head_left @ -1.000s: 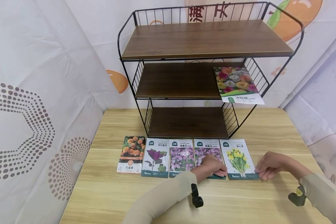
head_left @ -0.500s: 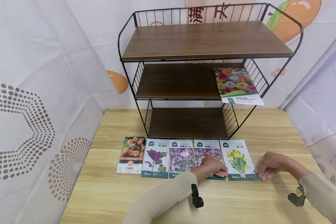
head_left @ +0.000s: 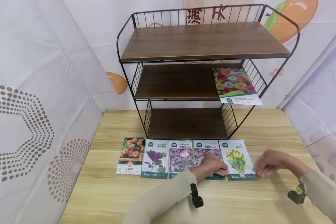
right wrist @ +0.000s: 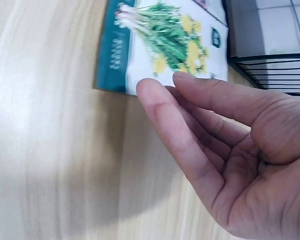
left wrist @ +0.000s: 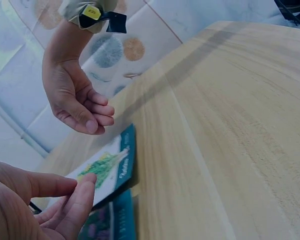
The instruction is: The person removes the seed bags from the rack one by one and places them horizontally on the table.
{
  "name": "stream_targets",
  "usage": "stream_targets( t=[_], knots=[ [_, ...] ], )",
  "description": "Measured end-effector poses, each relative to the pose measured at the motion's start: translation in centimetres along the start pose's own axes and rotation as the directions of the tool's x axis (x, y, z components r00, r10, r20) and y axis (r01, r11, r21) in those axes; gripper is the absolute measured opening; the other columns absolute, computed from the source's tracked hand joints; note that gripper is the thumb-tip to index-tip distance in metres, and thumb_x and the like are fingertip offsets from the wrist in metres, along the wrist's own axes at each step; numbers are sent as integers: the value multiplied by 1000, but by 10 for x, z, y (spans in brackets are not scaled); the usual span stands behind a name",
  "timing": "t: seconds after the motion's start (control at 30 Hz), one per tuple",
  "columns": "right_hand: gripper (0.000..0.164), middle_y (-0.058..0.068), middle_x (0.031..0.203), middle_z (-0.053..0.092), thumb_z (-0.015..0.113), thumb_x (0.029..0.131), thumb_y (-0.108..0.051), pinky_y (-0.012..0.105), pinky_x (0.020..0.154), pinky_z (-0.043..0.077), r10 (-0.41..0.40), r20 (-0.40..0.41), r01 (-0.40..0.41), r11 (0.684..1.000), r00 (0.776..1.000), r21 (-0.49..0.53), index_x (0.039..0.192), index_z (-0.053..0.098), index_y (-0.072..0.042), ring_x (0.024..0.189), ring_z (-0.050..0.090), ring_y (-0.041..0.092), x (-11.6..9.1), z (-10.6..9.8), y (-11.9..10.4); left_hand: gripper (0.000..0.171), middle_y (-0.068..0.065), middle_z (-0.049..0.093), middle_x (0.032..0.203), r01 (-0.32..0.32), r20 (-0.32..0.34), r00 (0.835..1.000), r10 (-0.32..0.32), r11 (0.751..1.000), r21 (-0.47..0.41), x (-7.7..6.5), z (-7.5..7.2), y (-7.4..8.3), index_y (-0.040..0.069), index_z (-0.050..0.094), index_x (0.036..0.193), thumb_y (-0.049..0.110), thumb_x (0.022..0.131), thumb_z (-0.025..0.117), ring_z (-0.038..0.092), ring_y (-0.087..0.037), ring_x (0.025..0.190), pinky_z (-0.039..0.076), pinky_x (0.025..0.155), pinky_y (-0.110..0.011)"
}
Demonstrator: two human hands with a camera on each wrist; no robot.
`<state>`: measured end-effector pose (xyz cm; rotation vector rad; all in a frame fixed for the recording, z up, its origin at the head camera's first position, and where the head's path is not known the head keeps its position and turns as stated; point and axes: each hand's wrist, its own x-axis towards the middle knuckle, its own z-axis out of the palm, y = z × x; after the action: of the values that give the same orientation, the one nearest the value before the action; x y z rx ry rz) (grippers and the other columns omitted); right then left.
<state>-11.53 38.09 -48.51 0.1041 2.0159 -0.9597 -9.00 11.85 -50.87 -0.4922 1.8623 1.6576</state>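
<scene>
Five-petal detail aside, a packet with yellow dandelions [head_left: 236,158] lies flat at the right end of a row of seed packets. My left hand [head_left: 211,165] is over the neighbouring purple-flower packet [head_left: 203,152], its fingertips near the dandelion packet's left edge. In the left wrist view, its thumb and forefinger come together with nothing visible between them. My right hand [head_left: 270,163] hovers by the dandelion packet's right edge, fingers loosely bent. The right wrist view shows a gap between thumb and fingers [right wrist: 165,120], with nothing held.
Further left lie another purple-flower packet [head_left: 182,158], a purple-leaf packet [head_left: 155,158] and an orange marigold packet [head_left: 131,155]. Behind the row stands a three-tier shelf [head_left: 204,40]. A rose-like flower packet [head_left: 235,85] overhangs the middle tier's front edge at right.
My right hand's fingertips have lifted slightly beside the dandelion packet. The left hand and the packets stay in place; the head view has shifted a little.
</scene>
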Motion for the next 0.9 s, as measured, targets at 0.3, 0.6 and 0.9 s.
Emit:
stream_targets(
  t=[0.3, 0.6, 0.9],
  knots=[
    [29, 15, 90, 72, 54, 93, -9, 34, 74, 61, -214, 92, 196, 964, 972, 178, 107, 60, 16, 79, 70, 18, -15, -30, -23, 4, -13, 69, 64, -51, 101, 993, 60, 995, -84, -7, -11, 26, 0, 71, 71, -1, 74, 73, 71, -27, 64, 61, 59, -32],
    [31, 14, 113, 67, 38, 98, 3, 33, 94, 52, -486, 158, 343, 777, 859, 527, 115, 64, 1, 105, 65, 23, -46, -57, -77, 6, -15, 72, 74, -143, 212, 960, 181, 973, -181, -23, -33, 69, 0, 72, 83, 4, 82, 69, 72, -27, 71, 61, 59, -28],
    [48, 18, 125, 60, 14, 101, 5, 32, 103, 44, -677, 147, 313, 508, 721, 803, 123, 56, 6, 118, 57, 25, -74, -66, -112, 14, -14, 73, 86, -198, 290, 913, 286, 935, -296, -41, -62, 119, 2, 71, 95, 11, 87, 66, 72, -23, 80, 61, 73, -31]
  ],
)
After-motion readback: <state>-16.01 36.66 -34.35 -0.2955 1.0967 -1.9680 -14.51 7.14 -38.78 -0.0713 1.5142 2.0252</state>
